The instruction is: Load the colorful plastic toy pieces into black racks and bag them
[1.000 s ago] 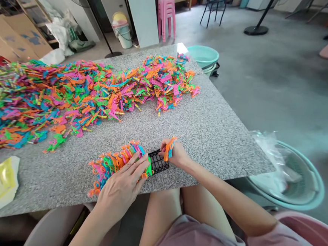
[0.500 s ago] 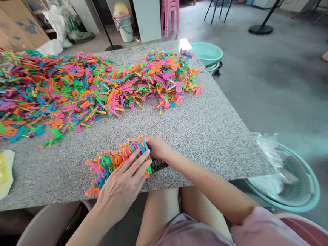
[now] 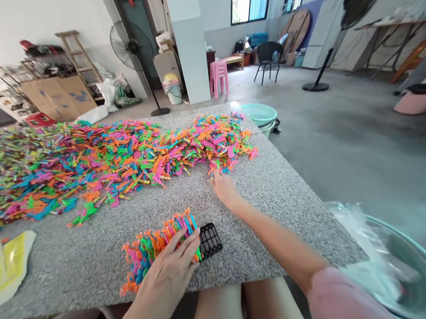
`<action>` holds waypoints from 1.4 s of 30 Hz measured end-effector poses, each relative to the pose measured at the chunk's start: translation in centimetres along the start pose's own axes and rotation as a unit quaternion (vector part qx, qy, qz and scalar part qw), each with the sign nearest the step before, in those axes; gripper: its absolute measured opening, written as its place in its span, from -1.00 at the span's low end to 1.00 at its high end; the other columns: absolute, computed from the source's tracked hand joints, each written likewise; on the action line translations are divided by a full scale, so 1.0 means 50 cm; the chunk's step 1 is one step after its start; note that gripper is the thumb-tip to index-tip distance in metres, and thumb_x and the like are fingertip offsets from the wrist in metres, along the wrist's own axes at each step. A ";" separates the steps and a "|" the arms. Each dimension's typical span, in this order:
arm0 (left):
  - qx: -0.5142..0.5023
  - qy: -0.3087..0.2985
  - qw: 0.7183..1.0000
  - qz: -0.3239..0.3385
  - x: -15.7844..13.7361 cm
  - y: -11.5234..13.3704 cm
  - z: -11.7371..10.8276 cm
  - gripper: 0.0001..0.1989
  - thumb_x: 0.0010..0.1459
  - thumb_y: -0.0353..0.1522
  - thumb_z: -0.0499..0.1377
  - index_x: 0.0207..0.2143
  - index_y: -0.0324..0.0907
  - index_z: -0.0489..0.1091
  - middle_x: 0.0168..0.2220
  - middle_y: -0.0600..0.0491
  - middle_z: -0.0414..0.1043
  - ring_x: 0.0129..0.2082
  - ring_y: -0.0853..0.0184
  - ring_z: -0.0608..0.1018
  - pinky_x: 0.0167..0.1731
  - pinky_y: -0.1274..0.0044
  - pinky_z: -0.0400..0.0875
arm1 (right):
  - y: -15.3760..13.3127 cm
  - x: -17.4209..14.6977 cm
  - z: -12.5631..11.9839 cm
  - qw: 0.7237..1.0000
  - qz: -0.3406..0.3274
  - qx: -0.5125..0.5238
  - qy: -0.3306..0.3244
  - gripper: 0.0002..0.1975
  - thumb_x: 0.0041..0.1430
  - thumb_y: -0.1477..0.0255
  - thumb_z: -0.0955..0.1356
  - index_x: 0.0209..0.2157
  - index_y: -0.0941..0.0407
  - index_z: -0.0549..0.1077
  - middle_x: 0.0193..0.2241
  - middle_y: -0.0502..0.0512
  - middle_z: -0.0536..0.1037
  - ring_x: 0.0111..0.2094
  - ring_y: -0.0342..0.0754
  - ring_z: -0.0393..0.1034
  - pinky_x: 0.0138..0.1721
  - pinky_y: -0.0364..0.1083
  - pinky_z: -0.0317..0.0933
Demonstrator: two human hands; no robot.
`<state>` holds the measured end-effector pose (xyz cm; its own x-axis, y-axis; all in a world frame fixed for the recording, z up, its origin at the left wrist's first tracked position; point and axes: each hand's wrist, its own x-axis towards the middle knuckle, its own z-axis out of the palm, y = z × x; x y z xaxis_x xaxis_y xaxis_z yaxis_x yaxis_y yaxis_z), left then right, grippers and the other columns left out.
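My left hand (image 3: pixel 172 268) lies with its fingers stretched out over a row of small colourful plastic toy guns (image 3: pixel 155 242). The toys stand packed side by side in a black plastic grid tray (image 3: pixel 211 239), whose bare right end sticks out past my fingertips. At the near edge of a big heap of toy guns (image 3: pixel 127 151), my right hand (image 3: pixel 226 190) has its fingertips drawn together on one toy gun; the fingers hide most of it. Orange round ends show along the row's top and bottom.
The speckled stone table (image 3: pixel 272 214) ends close in front of my legs and along the right. Yellow-and-white packaging sheets (image 3: pixel 11 264) lie at the left. Beyond the right edge stand a turquoise basin (image 3: pixel 259 111) and a basket with clear plastic bags (image 3: pixel 386 259).
My right hand has left the right end of the row and moved forward to the heap, uncovering the tray's end. My left hand stays on the row. The view has tilted up.
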<state>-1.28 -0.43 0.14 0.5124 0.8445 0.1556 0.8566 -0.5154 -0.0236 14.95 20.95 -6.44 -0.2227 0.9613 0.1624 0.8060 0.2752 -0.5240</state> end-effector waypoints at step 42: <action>-0.069 -0.003 0.997 -0.037 0.019 0.020 -0.012 -0.54 0.34 -0.29 0.07 0.25 -0.12 0.16 0.17 -0.01 0.38 0.19 0.18 0.34 0.07 0.33 0.42 | -0.094 -0.304 -0.030 0.964 -0.095 -0.080 -0.233 -0.70 0.11 0.43 0.35 -0.10 0.21 0.46 -0.27 0.28 0.61 -0.28 0.07 0.52 -0.32 -0.10 0.21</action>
<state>0.02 -0.25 0.86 0.4494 0.8814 0.1454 0.8757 -0.4669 0.1235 15.39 5.03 -5.18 -0.5677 0.8055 -0.1698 0.7917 0.4778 -0.3806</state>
